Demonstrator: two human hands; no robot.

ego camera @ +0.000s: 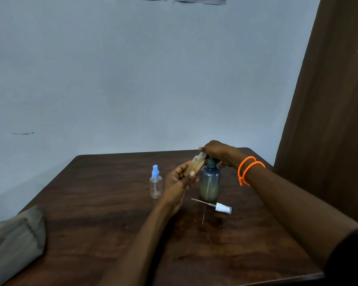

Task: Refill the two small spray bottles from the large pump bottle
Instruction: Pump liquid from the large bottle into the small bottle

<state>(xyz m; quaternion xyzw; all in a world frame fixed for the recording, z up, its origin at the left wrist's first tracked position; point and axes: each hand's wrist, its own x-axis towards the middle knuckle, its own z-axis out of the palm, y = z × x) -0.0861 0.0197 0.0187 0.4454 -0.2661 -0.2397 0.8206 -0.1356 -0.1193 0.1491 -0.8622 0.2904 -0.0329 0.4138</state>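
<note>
1. The left hand (179, 178) has its fingers (191, 174) curled round a small uncapped spray bottle (194, 166), tilted with its mouth under the pump spout.
2. The right hand (217, 150) presses down on the head of the large pump bottle (209, 182); its fingers are bent over it.
3. Left of the left hand stands a second spray bottle (155, 185) with a blue cap.
4. Below both hands, a loose white sprayer top (222, 208) lies on the tabletop (112, 223).
</note>
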